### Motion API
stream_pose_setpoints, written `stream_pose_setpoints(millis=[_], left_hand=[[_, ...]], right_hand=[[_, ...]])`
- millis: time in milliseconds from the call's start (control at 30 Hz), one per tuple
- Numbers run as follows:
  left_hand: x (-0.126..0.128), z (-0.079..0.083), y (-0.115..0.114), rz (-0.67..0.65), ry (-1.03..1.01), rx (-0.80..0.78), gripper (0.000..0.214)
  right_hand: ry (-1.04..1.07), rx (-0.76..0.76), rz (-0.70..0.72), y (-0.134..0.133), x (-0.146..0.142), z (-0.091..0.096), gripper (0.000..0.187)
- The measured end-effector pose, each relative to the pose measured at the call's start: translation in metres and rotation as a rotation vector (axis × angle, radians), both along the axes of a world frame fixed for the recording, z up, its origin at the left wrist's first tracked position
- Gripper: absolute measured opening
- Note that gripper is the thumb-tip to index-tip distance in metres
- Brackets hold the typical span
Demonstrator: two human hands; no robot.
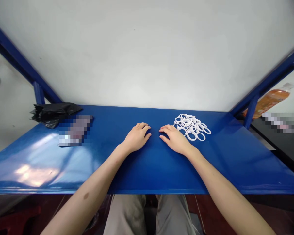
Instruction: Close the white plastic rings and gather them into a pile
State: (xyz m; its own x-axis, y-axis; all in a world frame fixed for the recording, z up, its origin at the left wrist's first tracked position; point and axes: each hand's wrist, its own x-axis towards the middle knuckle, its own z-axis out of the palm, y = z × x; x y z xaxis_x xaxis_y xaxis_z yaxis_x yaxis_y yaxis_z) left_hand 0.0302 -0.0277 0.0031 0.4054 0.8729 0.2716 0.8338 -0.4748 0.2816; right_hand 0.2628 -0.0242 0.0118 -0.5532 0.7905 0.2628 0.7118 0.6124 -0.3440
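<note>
Both of my hands rest palm down on the blue table (147, 169), side by side near its middle. My left hand (137, 137) lies flat with fingers stretched out and holds nothing. My right hand (174, 138) is also flat and open, empty, its fingers pointing left. A pile of several white plastic rings (191, 127) lies just beyond and to the right of my right hand, close to its knuckles but apart from them.
A crumpled black plastic bag (52, 113) sits at the table's back left, with a blurred flat object (74, 130) in front of it. A white wall stands behind. An orange drink bottle (271, 99) lies on a neighbouring surface at right. Blue frame posts (250, 111) flank the table.
</note>
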Motion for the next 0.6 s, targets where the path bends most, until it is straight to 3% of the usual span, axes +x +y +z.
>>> stream_pose_setpoints(millis=[133,300,367,433,600], left_hand=[[0.000,0.000,0.000,-0.001,0.017,-0.008,0.035],[-0.001,0.001,0.000,0.008,0.027,-0.035,0.037],[-0.001,0.000,0.000,0.006,0.026,-0.031,0.037],[-0.001,-0.001,0.001,0.002,0.024,-0.022,0.036],[-0.001,-0.001,0.001,0.001,0.024,-0.021,0.036]], right_hand=[[-0.096,0.135,-0.119,0.003,0.008,0.008,0.029],[-0.192,0.319,-0.589,0.011,0.038,0.019,0.032],[-0.204,0.337,-0.704,0.015,0.049,0.018,0.034],[-0.222,0.329,-0.728,0.017,0.055,0.014,0.034],[-0.258,0.302,-0.628,0.017,0.045,0.005,0.026]])
